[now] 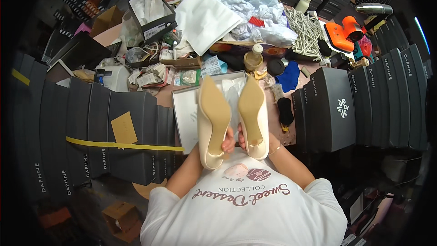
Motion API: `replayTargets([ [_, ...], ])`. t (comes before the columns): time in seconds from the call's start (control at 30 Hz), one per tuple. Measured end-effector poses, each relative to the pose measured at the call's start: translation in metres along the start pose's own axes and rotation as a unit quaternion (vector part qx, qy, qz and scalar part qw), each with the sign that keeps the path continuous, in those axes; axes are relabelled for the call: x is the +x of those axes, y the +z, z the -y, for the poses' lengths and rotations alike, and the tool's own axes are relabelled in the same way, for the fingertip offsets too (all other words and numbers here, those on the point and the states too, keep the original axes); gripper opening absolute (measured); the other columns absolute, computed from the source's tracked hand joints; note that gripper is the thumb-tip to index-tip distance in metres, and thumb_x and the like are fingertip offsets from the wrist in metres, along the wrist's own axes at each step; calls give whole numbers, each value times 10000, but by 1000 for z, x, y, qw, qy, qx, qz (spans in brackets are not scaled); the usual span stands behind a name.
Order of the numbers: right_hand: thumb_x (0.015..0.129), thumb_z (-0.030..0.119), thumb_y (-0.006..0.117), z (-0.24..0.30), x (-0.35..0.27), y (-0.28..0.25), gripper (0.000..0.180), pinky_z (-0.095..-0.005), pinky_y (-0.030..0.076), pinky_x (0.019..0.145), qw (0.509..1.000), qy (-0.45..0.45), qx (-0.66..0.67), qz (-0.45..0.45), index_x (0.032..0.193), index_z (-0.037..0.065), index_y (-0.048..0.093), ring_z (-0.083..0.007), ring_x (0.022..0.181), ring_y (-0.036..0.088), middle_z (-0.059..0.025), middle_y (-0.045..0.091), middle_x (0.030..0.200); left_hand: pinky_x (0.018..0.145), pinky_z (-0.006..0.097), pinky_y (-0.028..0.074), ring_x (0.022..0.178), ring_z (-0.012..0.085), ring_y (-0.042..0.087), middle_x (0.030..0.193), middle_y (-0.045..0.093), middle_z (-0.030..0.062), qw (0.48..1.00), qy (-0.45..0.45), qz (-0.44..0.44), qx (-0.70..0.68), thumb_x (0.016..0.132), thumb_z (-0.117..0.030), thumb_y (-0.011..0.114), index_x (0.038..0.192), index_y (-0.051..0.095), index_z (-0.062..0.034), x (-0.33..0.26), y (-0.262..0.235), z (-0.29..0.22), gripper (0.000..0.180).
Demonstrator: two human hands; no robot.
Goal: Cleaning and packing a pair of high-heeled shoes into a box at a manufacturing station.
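While both soles face the camera, left hand (227, 145) fingers grasp the left cream shoe (213, 118) | right hand (243, 140) fingers grasp the right cream shoe (254, 117) | long axes: toes toward, heels away from, the open white box (184, 109) on the worktop (282, 125) | shoes just above the box, side by side, apart.

We wear a white short-sleeved T-shirt (246, 214), loose at the shoulders, its sleeves ending above the elbows at about 7 and 4 o'clock. Across the chest runs dark reddish-brown lettering under a small pink and maroon emblem (248, 173), upside down from our view. Both forearms are bare. On the right wrist (274, 149) sits what looks like a thin bangle, though it is too small to be sure.
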State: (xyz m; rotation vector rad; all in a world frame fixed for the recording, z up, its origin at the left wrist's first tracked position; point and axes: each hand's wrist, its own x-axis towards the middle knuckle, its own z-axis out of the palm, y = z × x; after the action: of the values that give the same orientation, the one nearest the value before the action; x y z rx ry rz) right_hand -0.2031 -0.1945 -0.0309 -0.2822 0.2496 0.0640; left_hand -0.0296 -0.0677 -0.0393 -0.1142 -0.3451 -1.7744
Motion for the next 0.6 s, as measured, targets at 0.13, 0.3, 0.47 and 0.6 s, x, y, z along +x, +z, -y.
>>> replayTargets([
  [0.13,871,244,617,-23,18,-21,412,-341,568,634,996,0,72,59,1121,-72,530,-266,712,661,-193,620,814,517,317,399,479,188,484,555,493,85,998,-51,21,-33,941,-485,386,980,589,40,15,20,-1,564],
  [0.3,874,210,616,5,37,-6,405,-317,543,694,974,41,74,211,1155,-72,543,-259,765,657,-197,639,879,478,315,386,470,199,496,558,520,119,992,-80,20,98,934,-457,404,898,586,63,22,30,-19,552],
  [0.47,880,208,611,24,46,-15,399,-305,534,707,976,69,45,200,1167,-62,547,-248,781,656,-193,645,900,465,309,379,469,197,496,581,538,132,979,-84,41,182,930,-449,412,923,585,72,37,26,-35,549],
  [0.6,884,206,607,34,41,-16,395,-295,526,717,980,75,10,182,1176,-54,551,-239,794,655,-190,649,917,456,304,373,469,196,495,599,553,143,985,-69,13,160,927,-444,419,944,584,79,38,20,-34,548],
])
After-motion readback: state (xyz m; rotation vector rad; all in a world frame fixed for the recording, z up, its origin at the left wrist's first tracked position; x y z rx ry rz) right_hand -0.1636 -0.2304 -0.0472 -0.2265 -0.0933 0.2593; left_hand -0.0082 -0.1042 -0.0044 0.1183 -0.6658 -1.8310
